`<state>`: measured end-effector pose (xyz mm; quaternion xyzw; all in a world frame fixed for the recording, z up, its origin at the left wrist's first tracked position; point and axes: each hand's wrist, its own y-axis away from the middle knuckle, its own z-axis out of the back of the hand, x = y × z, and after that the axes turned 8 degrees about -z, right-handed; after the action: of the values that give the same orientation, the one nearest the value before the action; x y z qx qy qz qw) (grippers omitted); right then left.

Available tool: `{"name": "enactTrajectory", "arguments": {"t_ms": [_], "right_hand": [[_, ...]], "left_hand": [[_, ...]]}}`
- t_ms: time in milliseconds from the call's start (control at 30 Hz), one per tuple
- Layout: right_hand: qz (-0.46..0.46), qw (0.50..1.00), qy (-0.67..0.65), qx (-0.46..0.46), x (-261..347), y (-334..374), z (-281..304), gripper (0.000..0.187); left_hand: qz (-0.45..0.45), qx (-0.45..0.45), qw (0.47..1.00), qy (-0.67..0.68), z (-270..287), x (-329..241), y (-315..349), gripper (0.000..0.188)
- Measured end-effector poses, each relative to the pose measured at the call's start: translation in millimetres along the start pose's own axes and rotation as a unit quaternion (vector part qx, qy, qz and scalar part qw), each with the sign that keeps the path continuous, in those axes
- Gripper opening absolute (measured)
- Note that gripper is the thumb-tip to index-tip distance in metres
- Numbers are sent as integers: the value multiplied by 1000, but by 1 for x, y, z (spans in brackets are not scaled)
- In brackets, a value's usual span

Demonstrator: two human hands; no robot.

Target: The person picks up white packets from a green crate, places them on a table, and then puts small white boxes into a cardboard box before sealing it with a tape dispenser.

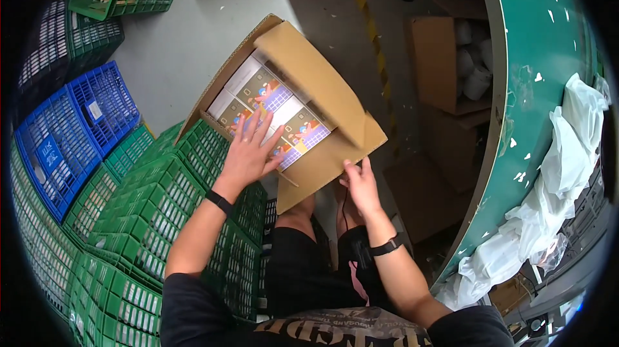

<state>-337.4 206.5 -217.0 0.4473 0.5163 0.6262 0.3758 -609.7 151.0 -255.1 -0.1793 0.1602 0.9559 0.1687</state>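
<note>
While the left hand point(255, 147) spreads over the printed boxes point(309, 129) packed inside the open carton point(322, 83), the right hand point(362, 186) is at the outer edge of the near flap point(325, 173), closer to that flap's right corner than its left. The left grip is open, palm down and closed round nothing; it covers part of the boxes beside the carton's left near corner. At the right grip, thumb and forefinger meet the flap's edge, but whether they pinch it cannot be told. From this hand the boxes lie forward and to the left, beyond the flap, so the left hand is much the nearer to them. The carton sits askew, its longer axis appearing to run from far left to near right. Its right flap point(348, 105), slightly blurred, leans over the right-hand side of the opening and bars part of the contents from that side.

Green crates point(155, 199) are stacked close by the carton's left near corner, crowding that side, with blue crates point(55, 154) farther out. To the right, well apart, white plastic bags point(558, 154) lie on a green surface point(532, 57); another carton point(435, 63) stands below its edge.
</note>
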Motion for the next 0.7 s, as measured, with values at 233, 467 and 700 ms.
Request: {"name": "enactTrajectory", "arguments": {"t_ms": [233, 467, 700], "right_hand": [[354, 796, 270, -411, 56, -15, 21, 62], [209, 728, 650, 61, 84, -69, -50, 68], [110, 570, 814, 15, 61, -109, -88, 67]], "left_hand": [[-46, -100, 994, 0, -90, 31, -13, 73], [193, -230, 950, 83, -176, 52, -15, 78], [126, -127, 983, 36, -152, 29, -47, 74]]}}
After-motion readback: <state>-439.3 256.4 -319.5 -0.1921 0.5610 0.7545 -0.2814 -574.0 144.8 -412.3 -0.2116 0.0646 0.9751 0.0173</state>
